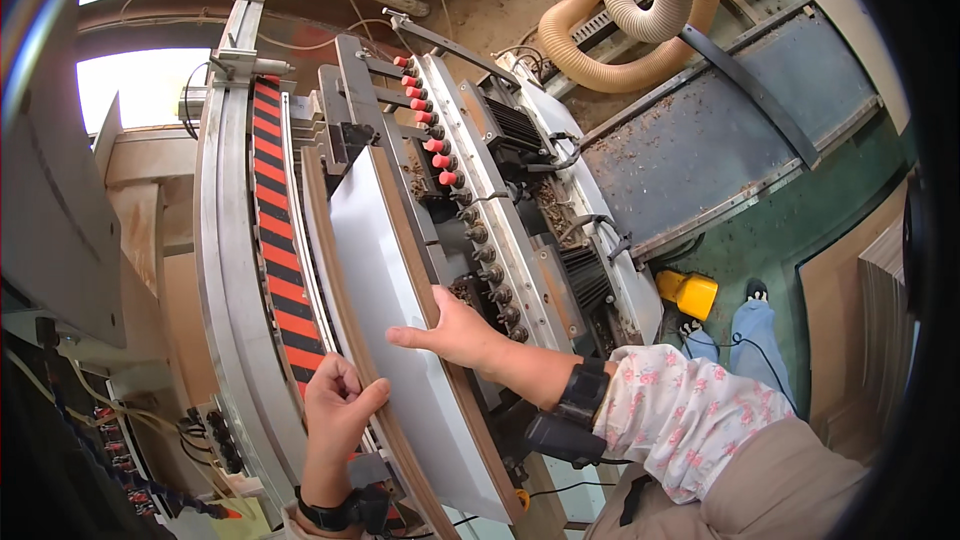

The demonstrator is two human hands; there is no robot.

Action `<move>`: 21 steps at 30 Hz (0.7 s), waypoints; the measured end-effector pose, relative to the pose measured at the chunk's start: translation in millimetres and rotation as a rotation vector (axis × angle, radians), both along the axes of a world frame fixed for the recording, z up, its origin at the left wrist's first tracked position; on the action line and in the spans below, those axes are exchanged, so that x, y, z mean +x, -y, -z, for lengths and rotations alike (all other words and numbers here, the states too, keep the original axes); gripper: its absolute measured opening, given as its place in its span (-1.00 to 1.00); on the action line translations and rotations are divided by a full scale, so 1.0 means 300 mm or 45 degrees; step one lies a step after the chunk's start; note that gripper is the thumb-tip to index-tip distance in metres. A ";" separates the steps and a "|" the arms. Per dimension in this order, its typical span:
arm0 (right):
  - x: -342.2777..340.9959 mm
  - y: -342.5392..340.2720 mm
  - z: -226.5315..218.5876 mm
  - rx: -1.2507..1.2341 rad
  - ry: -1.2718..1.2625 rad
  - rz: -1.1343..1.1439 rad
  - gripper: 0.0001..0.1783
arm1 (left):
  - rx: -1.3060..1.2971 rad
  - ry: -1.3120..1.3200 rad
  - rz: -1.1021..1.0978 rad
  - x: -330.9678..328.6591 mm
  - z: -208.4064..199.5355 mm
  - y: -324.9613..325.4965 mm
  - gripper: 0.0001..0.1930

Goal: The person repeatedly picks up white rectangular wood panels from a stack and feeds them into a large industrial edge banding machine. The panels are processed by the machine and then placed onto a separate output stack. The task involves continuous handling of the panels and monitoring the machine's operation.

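Two long boards with brown edges stand on edge side by side in a machine. The right board (400, 230) shows a glossy white face, and the left board (345, 305) shows mostly its narrow brown edge. My left hand (335, 410) is at the left board's edge, fingers curled on its outer side and thumb lying toward the edge. Across the top of the right board reaches my right hand (455, 332), its thumb over the white face. The right hand's other fingers go over the far side and are partly hidden.
A red-and-black striped strip (275, 210) runs beside a metal rail (225, 270) on the left. Right of the boards is a row of red-capped fittings (435, 146). A ribbed hose (590, 50) hangs beyond. A yellow foot pedal (688, 294) lies near my feet.
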State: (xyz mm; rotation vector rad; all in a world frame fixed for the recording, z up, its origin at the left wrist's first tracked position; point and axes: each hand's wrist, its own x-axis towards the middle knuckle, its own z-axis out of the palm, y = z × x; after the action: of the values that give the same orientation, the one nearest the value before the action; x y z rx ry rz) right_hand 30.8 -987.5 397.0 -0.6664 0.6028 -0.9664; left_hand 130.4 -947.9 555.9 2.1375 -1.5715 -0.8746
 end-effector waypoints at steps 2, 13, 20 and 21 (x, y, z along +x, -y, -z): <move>0.037 0.025 0.018 0.051 -0.031 -0.002 0.11 | 0.019 -0.007 0.027 0.004 0.005 0.012 -0.66; 0.077 0.006 0.020 0.007 -0.089 0.041 0.22 | 0.056 0.165 0.166 0.028 0.048 0.016 -0.64; 0.076 0.007 0.042 -0.025 0.083 0.055 0.12 | -0.019 0.120 0.091 0.020 0.040 0.013 -0.64; 0.078 0.005 0.046 -0.031 0.141 0.057 0.17 | -0.051 0.124 0.093 0.029 0.023 0.007 -0.64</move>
State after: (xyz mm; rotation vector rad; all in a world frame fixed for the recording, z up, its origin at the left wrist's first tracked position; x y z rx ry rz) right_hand 54.1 -989.1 383.3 -0.6186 0.5107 -1.0466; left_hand 139.0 -949.9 549.0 2.1357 -1.7097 -0.7653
